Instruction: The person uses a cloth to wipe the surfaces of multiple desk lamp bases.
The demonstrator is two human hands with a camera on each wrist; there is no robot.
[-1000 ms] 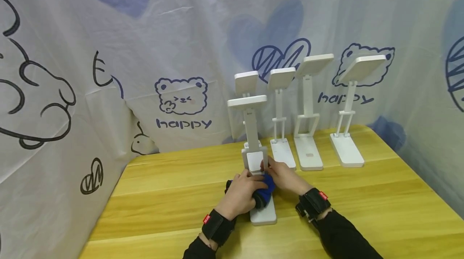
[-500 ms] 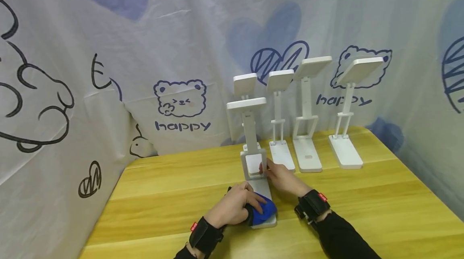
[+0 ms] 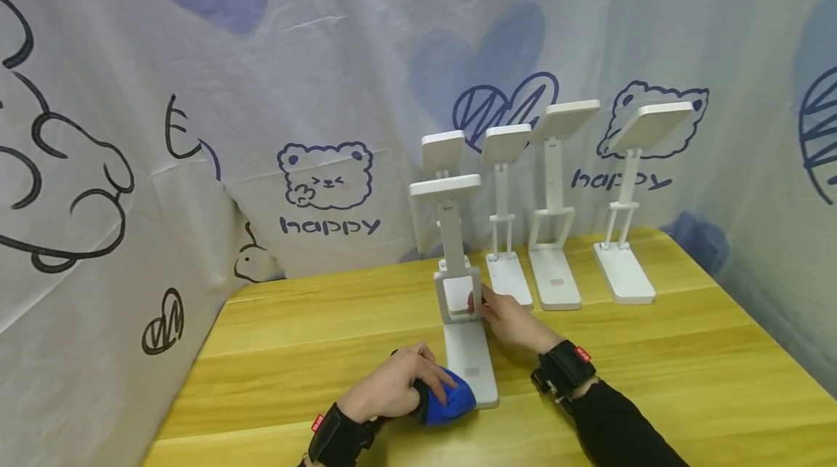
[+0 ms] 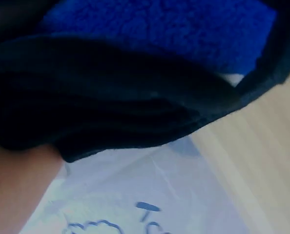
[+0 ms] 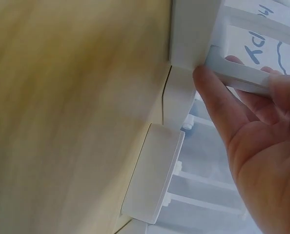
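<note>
A white folding desk lamp (image 3: 469,358) stands at the middle of the table, head raised and its base reaching toward the front. At the lower end of the hinged frame, my right hand (image 3: 516,322) grips one side; in the right wrist view, thumb and fingers lie around the white frame bar (image 5: 242,78). My left hand (image 3: 392,383) holds a blue cloth (image 3: 451,403) with black edging, bunched under the fingers at the front left corner of the base. The left wrist view shows the cloth's fluffy blue face (image 4: 159,34) and dark folded layers.
Several more white desk lamps stand behind, along the back edge: one (image 3: 442,152) partly hidden by the held lamp, others (image 3: 508,278) (image 3: 554,285) (image 3: 624,274) to the right. A printed curtain (image 3: 327,75) hangs behind the wooden table (image 3: 294,351).
My left hand has drawn the blue cloth down along the lamp base toward me, then left to its front corner. The right hand stays on the frame; the lamp has barely moved.
</note>
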